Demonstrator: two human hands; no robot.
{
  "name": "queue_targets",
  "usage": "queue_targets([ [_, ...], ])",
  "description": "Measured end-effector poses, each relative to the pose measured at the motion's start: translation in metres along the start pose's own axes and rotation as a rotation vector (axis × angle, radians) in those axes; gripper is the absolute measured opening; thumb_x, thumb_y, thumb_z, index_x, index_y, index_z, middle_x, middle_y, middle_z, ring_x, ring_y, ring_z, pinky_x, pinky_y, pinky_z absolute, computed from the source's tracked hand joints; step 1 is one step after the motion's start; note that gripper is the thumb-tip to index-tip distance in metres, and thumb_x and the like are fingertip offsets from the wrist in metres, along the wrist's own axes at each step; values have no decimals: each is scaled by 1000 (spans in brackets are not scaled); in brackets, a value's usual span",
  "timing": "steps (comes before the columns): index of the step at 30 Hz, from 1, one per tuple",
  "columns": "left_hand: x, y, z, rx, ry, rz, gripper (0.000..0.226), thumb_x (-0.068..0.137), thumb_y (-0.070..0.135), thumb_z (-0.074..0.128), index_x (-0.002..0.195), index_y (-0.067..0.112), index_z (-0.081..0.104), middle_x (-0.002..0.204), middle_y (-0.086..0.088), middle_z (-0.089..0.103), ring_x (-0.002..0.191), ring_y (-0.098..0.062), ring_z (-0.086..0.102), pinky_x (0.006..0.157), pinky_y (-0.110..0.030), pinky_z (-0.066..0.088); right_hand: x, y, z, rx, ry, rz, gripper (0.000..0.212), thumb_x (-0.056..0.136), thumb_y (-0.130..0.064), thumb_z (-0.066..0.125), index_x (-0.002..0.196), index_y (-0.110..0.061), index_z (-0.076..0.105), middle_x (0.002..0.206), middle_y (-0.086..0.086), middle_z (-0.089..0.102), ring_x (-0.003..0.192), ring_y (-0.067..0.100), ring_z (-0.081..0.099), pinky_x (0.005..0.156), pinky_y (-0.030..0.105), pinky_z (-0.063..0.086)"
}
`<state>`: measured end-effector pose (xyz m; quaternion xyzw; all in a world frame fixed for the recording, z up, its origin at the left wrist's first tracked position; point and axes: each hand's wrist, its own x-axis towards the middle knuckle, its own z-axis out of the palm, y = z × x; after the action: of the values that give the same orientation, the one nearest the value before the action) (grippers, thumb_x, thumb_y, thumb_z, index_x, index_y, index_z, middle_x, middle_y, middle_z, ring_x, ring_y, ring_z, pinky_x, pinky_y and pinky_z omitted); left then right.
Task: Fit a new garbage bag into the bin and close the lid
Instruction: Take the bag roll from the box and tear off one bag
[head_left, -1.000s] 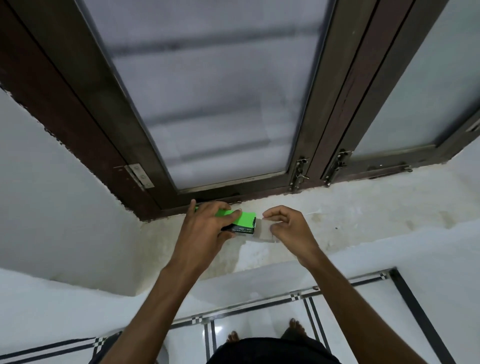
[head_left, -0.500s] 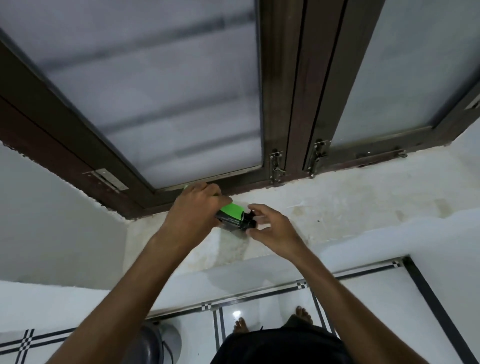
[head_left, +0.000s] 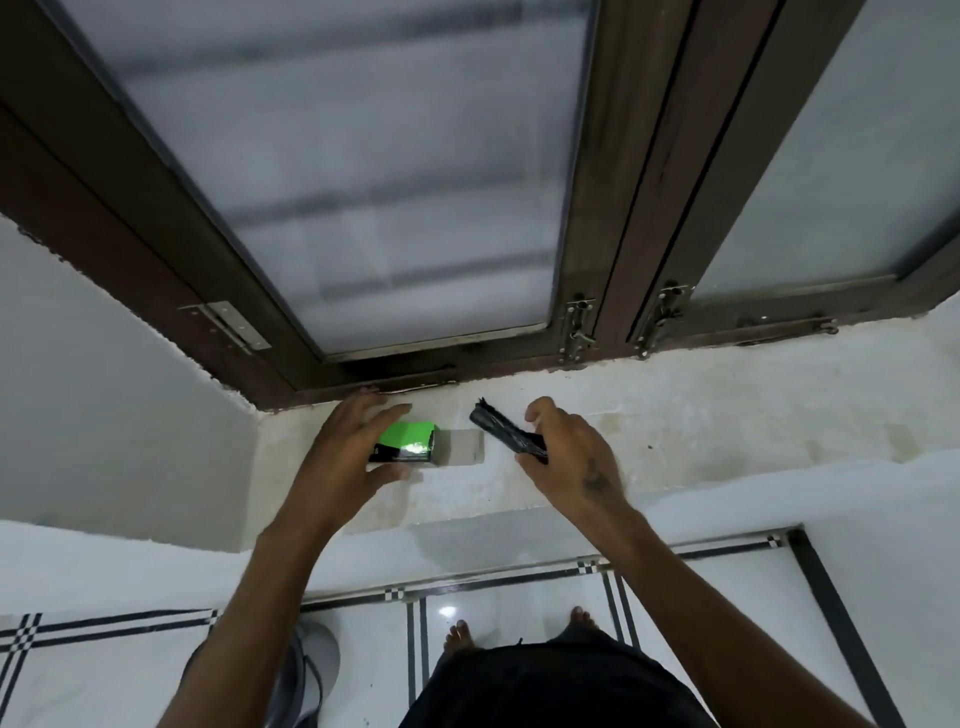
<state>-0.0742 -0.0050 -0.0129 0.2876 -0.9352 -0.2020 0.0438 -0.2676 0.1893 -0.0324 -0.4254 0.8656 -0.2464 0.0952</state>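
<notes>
While the left hand (head_left: 353, 457) spreads loosely around the box (head_left: 405, 442) on the sill (head_left: 675, 431), steadying it, the right hand (head_left: 576, 457) pinches a rolled bag (head_left: 506, 435) just right of the box, seemingly freed for fitting.

Around the green box (head_left: 407, 442) I see bare sill (head_left: 727, 431) to its right; the window frame (head_left: 415, 371) blocks just behind it, and the side wall (head_left: 130, 415) closes its left.
</notes>
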Motion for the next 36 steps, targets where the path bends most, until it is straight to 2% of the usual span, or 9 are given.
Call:
queue_targets([
  [5,-25,61,30,-188,240,-11,26,91,13,68,115,22,69,112,2,66,106,-18,57,87,-27,45,2,3,0,42,-140,57,22,86,-39,64,89,-25,47,79,-11,55,74,12,52,58,26,40],
  [7,-30,83,51,-385,48,-101,37,93,0,54,113,27,69,102,6,69,93,-12,63,84,-32,54,9,5,0,221,-249,160,18,90,-37,60,82,-25,49,70,-9,56,66,14,55,55,26,38],
  [9,-29,97,69,-612,-151,-209,37,97,11,46,114,35,67,98,7,71,89,-14,66,88,-41,56,12,5,-4,301,-286,195,20,94,-31,57,75,-27,50,64,-8,56,62,13,55,54,25,36],
  [12,-19,126,65,-1067,-188,-437,26,105,41,41,110,37,65,103,3,74,99,-15,68,99,-43,54,11,3,-24,646,-273,214,21,96,-20,58,76,-13,56,63,-7,55,59,6,52,60,22,38],
  [16,9,145,53,-1711,-290,-759,47,99,57,42,121,20,61,114,-11,72,110,-25,67,101,-45,52,3,4,-62,995,-285,187,14,97,-13,55,85,-9,61,75,3,62,74,14,59,70,24,45],
  [22,39,167,59,-1834,-311,-785,42,94,46,58,126,20,60,122,-9,72,119,-27,64,92,-41,56,0,32,-100,1482,-175,305,33,94,-15,46,123,-9,61,120,8,68,108,20,65,91,30,52],
  [25,50,178,68,-1800,-358,-769,35,94,37,62,123,17,64,116,-6,75,112,-23,67,81,-34,58,1,66,-119,1645,-1,397,30,100,-10,39,121,-7,60,118,8,69,109,20,66,98,31,52],
  [30,60,193,81,-1745,-373,-731,25,93,26,65,115,14,68,107,-6,76,96,-17,69,76,-29,58,2,141,-138,1324,206,482,19,102,-14,42,100,-10,61,91,5,66,89,20,60,82,32,47],
  [36,74,218,92,-1803,-391,-633,24,94,14,57,116,14,66,113,-6,73,96,-18,68,71,-25,60,2,209,-180,1026,198,501,28,102,-14,45,74,-15,47,72,4,49,71,15,50,70,27,49],
])
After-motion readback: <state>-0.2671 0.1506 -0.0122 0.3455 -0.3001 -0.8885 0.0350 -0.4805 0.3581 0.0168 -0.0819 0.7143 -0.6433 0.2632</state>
